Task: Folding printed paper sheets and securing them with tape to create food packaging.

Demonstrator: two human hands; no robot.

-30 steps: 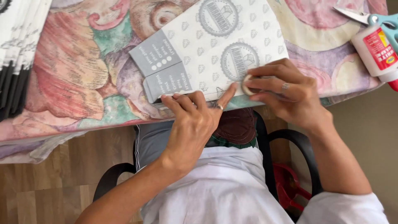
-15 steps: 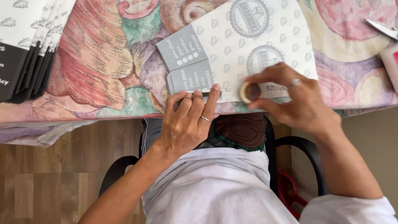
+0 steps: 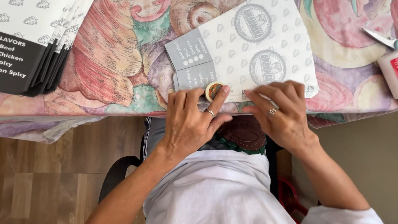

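Head view: two hands press a printed paper bag at the near edge of a table.

The left hand (image 3: pixel 188 120) lies flat, fingers together, its forefinger and thumb touching a small roll of tape (image 3: pixel 214 90) that sits on the white paper bag (image 3: pixel 248 49). The right hand (image 3: pixel 282 112) rests just beside it, fingers spread on the bag's lower edge, clamped on nothing. The bag lies on a floral tablecloth (image 3: pixel 107 62). A stack of bags (image 3: pixel 33 41) sits far left; a glue bottle (image 3: pixel 389 70) and scissors (image 3: pixel 379 38) far right.
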